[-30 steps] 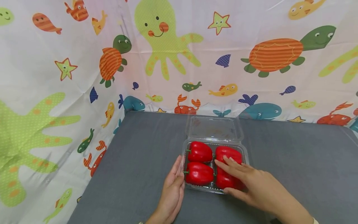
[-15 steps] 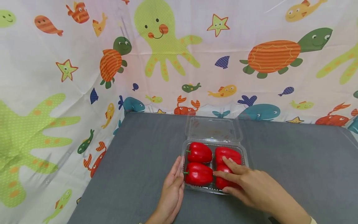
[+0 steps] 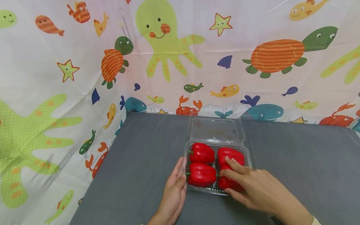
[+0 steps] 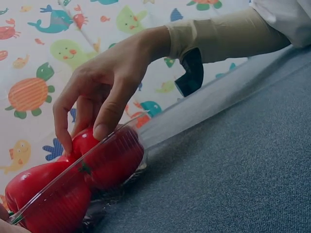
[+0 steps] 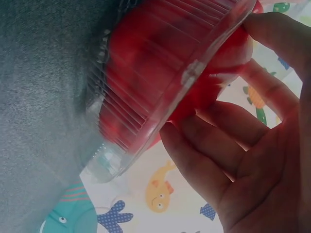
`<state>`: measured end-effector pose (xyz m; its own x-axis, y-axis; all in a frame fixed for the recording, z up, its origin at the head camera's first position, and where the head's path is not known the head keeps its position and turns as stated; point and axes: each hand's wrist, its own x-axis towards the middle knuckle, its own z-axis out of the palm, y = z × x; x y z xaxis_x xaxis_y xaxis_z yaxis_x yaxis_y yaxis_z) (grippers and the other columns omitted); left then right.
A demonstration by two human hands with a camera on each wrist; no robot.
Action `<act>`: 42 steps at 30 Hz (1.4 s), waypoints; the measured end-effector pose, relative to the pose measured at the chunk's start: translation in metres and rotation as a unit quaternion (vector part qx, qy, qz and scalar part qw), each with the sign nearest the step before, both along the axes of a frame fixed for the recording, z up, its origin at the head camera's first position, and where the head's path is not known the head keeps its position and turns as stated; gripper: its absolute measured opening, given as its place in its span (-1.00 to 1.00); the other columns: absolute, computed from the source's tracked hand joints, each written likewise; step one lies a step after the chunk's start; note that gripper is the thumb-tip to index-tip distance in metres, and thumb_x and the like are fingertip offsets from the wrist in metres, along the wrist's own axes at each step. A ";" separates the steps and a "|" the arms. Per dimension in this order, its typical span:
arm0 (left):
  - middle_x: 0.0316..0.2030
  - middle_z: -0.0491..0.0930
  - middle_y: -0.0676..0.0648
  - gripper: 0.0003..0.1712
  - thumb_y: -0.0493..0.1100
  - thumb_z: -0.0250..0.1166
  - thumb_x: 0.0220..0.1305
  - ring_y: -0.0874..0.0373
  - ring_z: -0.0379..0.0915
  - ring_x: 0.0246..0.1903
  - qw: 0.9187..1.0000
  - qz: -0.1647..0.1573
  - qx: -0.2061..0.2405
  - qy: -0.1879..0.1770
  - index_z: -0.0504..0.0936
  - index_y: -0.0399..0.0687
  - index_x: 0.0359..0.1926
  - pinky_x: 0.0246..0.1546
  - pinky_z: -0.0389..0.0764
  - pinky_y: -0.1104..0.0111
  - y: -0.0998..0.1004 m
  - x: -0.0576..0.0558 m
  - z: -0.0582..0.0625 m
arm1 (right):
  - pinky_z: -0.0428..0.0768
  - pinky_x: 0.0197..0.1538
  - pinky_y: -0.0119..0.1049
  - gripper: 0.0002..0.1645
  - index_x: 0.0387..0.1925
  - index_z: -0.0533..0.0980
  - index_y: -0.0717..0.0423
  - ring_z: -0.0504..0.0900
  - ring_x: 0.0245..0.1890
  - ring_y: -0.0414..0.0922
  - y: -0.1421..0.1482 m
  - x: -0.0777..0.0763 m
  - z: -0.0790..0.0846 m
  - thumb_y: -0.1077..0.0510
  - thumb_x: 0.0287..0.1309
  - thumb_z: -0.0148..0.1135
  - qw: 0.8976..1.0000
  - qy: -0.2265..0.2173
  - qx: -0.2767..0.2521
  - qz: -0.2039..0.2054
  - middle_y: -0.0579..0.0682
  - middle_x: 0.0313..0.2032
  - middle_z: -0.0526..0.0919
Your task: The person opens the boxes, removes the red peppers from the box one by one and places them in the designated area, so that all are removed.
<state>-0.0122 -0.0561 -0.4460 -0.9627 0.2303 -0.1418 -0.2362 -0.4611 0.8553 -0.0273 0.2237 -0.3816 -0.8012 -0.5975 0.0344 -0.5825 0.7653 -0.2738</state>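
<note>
A clear plastic clamshell container [image 3: 248,156] holds several red bell peppers with green stems. Two lie on the left, the back left pepper [image 3: 202,153] and the front left pepper [image 3: 201,175]; behind on the right is another pepper [image 3: 230,153]. My left hand [image 3: 172,195] holds the container's left edge, fingers along the outer wall and thumb at the near corner. My right hand [image 3: 260,187] grips the front right pepper [image 4: 119,158] from above, fingers bent over its far side and thumb by the near rim. That hand hides much of this pepper in the head view.
The container's lid [image 3: 216,129] lies folded back behind it on the grey tabletop [image 3: 152,140]. A white cloth [image 3: 194,68] printed with sea animals hangs along the back and left. A dark object [image 4: 190,73] sits at the right wrist.
My right hand's fingers have drawn back to the right a little and bend more over the front right pepper. The left hand and container stay in place.
</note>
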 end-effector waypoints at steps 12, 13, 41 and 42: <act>0.69 -0.07 -0.02 -0.29 -0.38 -0.23 0.66 0.07 -0.26 0.67 1.000 0.004 0.005 0.000 -0.13 -0.11 0.71 0.56 0.08 0.33 0.000 0.000 -0.002 | 0.48 -0.52 -0.52 -0.30 0.27 0.53 -0.35 0.33 -0.65 -0.54 0.009 0.005 -0.004 -0.41 0.14 0.46 0.997 -0.045 -0.057 -0.024 -0.02 0.31 0.65; 0.69 -0.07 -0.03 -0.29 -0.38 -0.23 0.66 0.06 -0.25 0.67 1.000 0.005 0.005 0.000 -0.13 -0.12 0.71 0.56 0.09 0.34 0.000 0.000 -0.002 | 0.50 -0.51 -0.52 -0.25 0.29 0.50 -0.33 0.34 -0.64 -0.54 0.010 0.005 -0.004 -0.43 0.13 0.47 0.997 -0.047 -0.057 -0.028 -0.07 0.19 0.73; 0.70 -0.12 -0.01 -0.30 -0.37 -0.25 0.67 0.11 -0.29 0.67 1.000 0.000 -0.002 0.008 -0.14 -0.10 0.71 0.53 0.12 0.46 0.000 0.000 -0.003 | 0.62 -0.47 -0.48 0.01 0.49 0.41 -0.12 0.49 -0.55 -0.42 0.017 0.007 0.004 -0.28 0.07 0.60 0.985 -0.111 -0.111 -0.067 -0.43 -0.52 0.49; 0.70 -0.12 0.00 -0.30 -0.36 -0.25 0.67 0.11 -0.29 0.67 1.000 0.000 -0.003 0.008 -0.14 -0.10 0.71 0.53 0.11 0.45 0.001 0.000 -0.003 | 0.62 -0.48 -0.48 0.02 0.50 0.40 -0.14 0.49 -0.56 -0.42 0.018 0.008 0.005 -0.27 0.07 0.60 0.985 -0.113 -0.114 -0.066 -0.43 -0.53 0.49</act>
<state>-0.0117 -0.0555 -0.4487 -0.9647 0.2298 -0.1288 -0.2235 -0.4556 0.8617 -0.0193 0.2416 -0.3764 -0.8739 -0.4850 -0.0327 -0.3862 0.7335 -0.5593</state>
